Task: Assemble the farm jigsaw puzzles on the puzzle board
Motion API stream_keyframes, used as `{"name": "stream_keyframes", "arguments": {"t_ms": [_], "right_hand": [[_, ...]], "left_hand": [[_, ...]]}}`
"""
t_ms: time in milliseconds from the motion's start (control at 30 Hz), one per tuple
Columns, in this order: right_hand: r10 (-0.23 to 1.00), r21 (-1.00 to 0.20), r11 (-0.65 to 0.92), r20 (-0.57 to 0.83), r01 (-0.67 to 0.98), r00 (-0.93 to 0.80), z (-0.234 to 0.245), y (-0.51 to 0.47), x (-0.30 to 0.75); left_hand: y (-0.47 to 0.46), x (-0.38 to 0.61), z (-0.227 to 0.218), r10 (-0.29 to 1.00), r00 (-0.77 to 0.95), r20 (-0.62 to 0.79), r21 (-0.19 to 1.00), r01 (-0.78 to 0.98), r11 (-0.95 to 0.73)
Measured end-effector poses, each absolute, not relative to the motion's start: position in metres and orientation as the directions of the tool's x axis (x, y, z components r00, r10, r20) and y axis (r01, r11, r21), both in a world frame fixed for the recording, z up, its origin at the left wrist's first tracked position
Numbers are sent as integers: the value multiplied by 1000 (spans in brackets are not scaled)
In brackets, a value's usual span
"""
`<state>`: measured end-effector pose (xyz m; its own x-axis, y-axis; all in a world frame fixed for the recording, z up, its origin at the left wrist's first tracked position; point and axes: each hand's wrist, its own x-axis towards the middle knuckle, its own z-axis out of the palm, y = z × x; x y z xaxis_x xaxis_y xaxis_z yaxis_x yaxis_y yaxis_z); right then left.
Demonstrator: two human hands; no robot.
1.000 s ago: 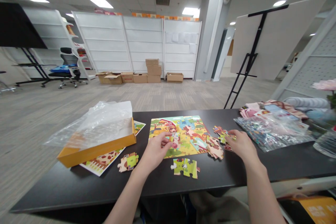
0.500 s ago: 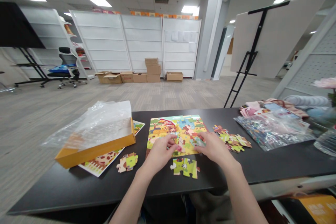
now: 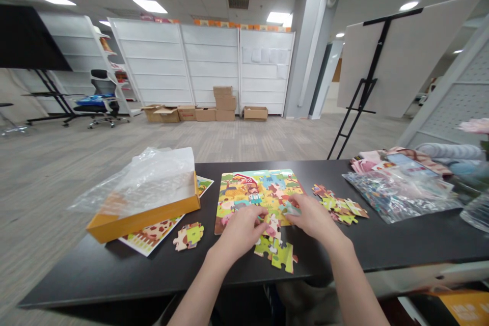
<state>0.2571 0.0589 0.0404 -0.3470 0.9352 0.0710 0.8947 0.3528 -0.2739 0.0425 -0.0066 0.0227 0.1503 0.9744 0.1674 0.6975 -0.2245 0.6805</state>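
A farm-scene jigsaw puzzle (image 3: 250,183) lies on the black table in front of me. My left hand (image 3: 244,229) is closed over its near edge, thumb and fingers pinching a puzzle piece mostly hidden by them. Beside those fingertips, a pink-and-white animal section (image 3: 273,228) overlaps loose green puzzle pieces (image 3: 282,257) below the puzzle. At the puzzle's right side, my right hand (image 3: 307,214) is closed on a pale blue-green puzzle piece (image 3: 291,209). More loose pieces (image 3: 344,210) are heaped to the right, and a small pile (image 3: 189,236) sits to the left.
An orange box (image 3: 145,221) with clear plastic wrap (image 3: 141,178) stands at the left, over a printed picture sheet (image 3: 148,239). On the right are a clear bag of small colourful bits (image 3: 401,196), folded cloths (image 3: 367,161) and a glass vase (image 3: 476,216).
My left hand has moved toward me and slightly right. The pink-and-white section has slid down over the green pieces, which now sit askew. My right hand has barely moved.
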Motion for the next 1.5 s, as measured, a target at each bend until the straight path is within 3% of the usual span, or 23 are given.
{"name": "stream_keyframes", "arguments": {"t_ms": [200, 300, 367, 467, 533, 633, 767, 1000, 1233, 1400, 1500], "right_hand": [[927, -329, 374, 95, 867, -364, 31, 65, 256], [906, -465, 418, 153, 781, -395, 27, 68, 258], [893, -619, 427, 171, 660, -417, 27, 69, 258], [885, -849, 350, 162, 395, -437, 29, 69, 255], [882, -927, 285, 154, 244, -446, 31, 68, 251], [877, -972, 203, 128, 116, -463, 33, 68, 245], [881, -990, 132, 98, 41, -462, 37, 69, 235], [868, -996, 88, 70, 14, -491, 37, 69, 209], [853, -996, 77, 41, 47, -520, 39, 66, 190], [909, -994, 89, 57, 59, -413, 49, 75, 197], [932, -998, 67, 57, 16, -357, 47, 81, 201]], "left_hand": [[-7, 44, 21, 967, 153, 203, 608, 754, -247], [-6, 44, 22, 971, 120, 205, 648, 727, -226], [-4, 45, 23, 974, 85, 209, 693, 690, -209], [0, 47, 23, 978, 27, 208, 801, 569, -186], [2, 49, 22, 982, 14, 187, 892, 417, -176], [5, 49, 24, 989, 15, 148, 969, 195, -148], [4, 44, 30, 991, -14, 134, 984, 124, -131], [-10, 24, 39, 954, 144, 264, 915, 276, -295], [-18, -2, 41, 968, 114, 224, 853, 457, -251], [-1, -33, 36, 907, 10, 420, 642, 703, -305], [27, -54, 36, 904, -38, 425, 534, 817, -216]]}}
